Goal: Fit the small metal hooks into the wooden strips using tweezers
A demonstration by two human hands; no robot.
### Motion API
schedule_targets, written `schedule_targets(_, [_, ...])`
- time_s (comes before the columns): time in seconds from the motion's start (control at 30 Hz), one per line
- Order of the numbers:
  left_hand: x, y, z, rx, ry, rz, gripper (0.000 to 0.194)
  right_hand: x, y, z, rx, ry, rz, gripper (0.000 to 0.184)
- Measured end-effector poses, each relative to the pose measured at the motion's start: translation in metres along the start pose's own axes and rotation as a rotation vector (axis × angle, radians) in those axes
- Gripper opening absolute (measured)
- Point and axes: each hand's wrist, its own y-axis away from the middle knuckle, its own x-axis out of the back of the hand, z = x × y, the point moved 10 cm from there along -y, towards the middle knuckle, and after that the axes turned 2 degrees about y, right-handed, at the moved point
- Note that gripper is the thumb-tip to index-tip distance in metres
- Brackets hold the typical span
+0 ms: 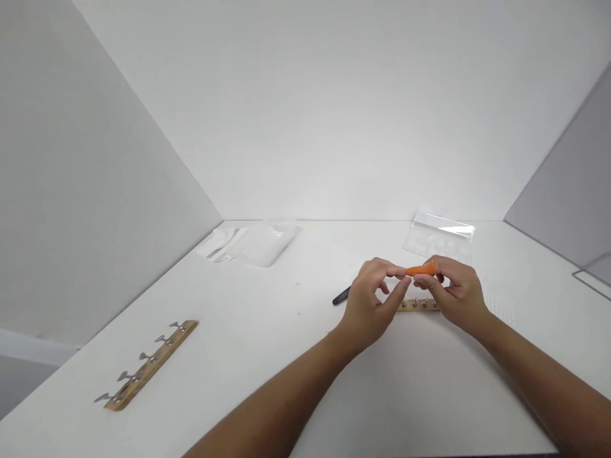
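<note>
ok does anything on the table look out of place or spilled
Only a couple of pale specks lying loose on the white table, left of the left hand: they look like stray scraps, though too small to identify. I see no damage.

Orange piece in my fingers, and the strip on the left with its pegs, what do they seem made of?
Orange piece: probably smooth plastic, from its even, bright colour.
Strip: apparently wood, from its brown tone; the finish is unclear.
Pegs: likely polished metal, from their silvery-grey sheen.

The small piece is orange — tabletop white, left wooden strip brown, stick black.
</note>
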Motion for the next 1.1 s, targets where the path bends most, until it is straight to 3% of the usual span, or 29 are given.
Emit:
schedule_targets(0.13, [0.002,0.001,0.001,0.048,0.188,0.015,0.010,0.005,0.002,-0.020,0.173,0.033,0.046,0.019])
schedule_targets(0.3, [0.006,0.001,0.009,-0.050,0.217,0.012,0.008,0.006,0.005,-0.026,0.238,0.145,0.069,0.020])
schedule_targets(0.43, [0.003,0.002,0.013,-0.111,0.231,-0.026,0.011,0.008,0.004,-0.023,0.201,0.129,0.084,0.024])
schedule_targets(0.67, [0.001,0.001,0.008,-0.038,0.225,-0.061,0.011,0.002,0.000,-0.012,0.066,-0.026,-0.002,0.033])
schedule_targets(0.8, [-0.001,0.002,0.007,0.039,0.213,-0.077,0.011,-0.004,0.002,-0.001,-0.086,-0.104,-0.076,0.038])
schedule_targets(0.97, [0.000,0.004,0.005,0.080,0.226,-0.037,0.011,-0.016,0.007,0.005,-0.161,-0.176,-0.173,0.022])
schedule_targets(1.1, [-0.001,0.006,-0.001,0.119,0.231,-0.023,0.011,-0.021,0.008,0.002,-0.130,-0.156,-0.203,0.022])
